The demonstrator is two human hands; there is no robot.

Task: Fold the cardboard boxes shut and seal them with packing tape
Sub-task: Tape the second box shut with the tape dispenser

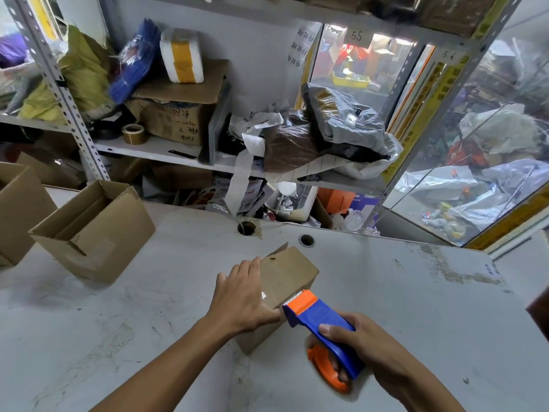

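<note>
- The tape dispenser [323, 331] is being gripped by the curled right hand [361, 340]; the small box [285, 289], at lower centre, is being pressed by the flat left hand [240, 295].
- The box is lying up-left of the dispenser, its long axis running toward upper left; its far flap is standing slightly raised.
- An open box [95, 230] is sitting at left.
- "55" is being shown on a shelf tag [356, 35].

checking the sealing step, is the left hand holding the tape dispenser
No, the right hand grips the tape dispenser, while the left hand lies flat on the small box.
</note>
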